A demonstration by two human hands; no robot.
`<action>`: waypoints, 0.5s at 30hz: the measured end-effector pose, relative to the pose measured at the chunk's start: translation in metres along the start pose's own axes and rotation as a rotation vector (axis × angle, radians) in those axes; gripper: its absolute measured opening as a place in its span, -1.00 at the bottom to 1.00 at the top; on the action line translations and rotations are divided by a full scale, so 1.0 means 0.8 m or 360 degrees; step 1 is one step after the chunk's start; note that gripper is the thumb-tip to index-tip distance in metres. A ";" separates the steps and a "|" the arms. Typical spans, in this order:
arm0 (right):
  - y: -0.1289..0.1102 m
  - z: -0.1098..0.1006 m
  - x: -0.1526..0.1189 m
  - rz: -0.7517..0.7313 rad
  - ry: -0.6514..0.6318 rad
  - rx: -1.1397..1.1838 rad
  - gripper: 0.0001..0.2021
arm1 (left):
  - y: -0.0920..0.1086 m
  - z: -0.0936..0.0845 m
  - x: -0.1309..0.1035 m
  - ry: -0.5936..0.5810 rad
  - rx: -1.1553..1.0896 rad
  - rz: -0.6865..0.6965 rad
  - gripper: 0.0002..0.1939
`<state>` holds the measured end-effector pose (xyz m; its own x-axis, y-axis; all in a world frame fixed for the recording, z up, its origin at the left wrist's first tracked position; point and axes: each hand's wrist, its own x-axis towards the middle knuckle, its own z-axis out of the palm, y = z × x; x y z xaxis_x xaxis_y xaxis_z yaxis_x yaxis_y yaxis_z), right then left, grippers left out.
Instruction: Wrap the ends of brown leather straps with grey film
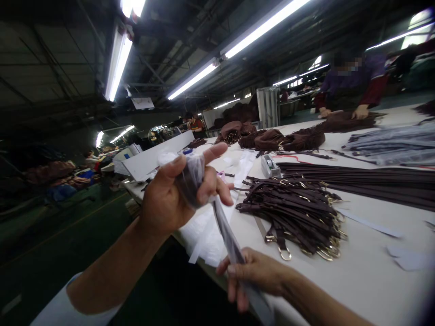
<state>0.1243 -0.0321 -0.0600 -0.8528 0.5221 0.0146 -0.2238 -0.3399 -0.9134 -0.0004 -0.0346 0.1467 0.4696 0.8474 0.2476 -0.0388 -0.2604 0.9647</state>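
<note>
In the head view my left hand (170,194) is raised at the centre, its thumb and fingers around a dark strap wrapped in clear film (190,179). The index finger points out to the right. From below that hand a greyish film-covered length of the strap (227,226) slants down to the right. My right hand (253,274) pinches this length lower down, and its end runs out of the frame at the bottom. Beyond my hands, on the table (367,276), lies a pile of dark brown straps with gold metal rings (292,213).
Long brown strips (360,181) lie behind the pile, near a small grey box (270,166). White sheets (204,235) hang at the table's near edge. Brown bags (272,138) and film-wrapped items (394,142) lie farther back. A co-worker's hands (360,111) handle brown material across the table.
</note>
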 end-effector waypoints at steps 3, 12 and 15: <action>0.066 0.037 0.000 -0.0210 0.0506 -0.0073 -0.43 | -0.016 -0.030 0.028 0.0068 0.0140 0.0244 -0.55; 0.021 0.003 0.005 -0.0887 0.1167 -0.1358 -0.52 | 0.008 -0.026 0.046 -0.0040 0.0286 0.0472 -0.59; -0.044 0.038 0.056 -0.1200 0.1137 -0.1070 -0.27 | 0.046 0.001 0.052 -0.0315 0.0316 0.0434 -0.59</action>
<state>0.0799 -0.0207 -0.0145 -0.1203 0.7945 0.5952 -0.0807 0.5897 -0.8036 0.0182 -0.0094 0.1920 0.6274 0.6343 0.4517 -0.0234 -0.5644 0.8252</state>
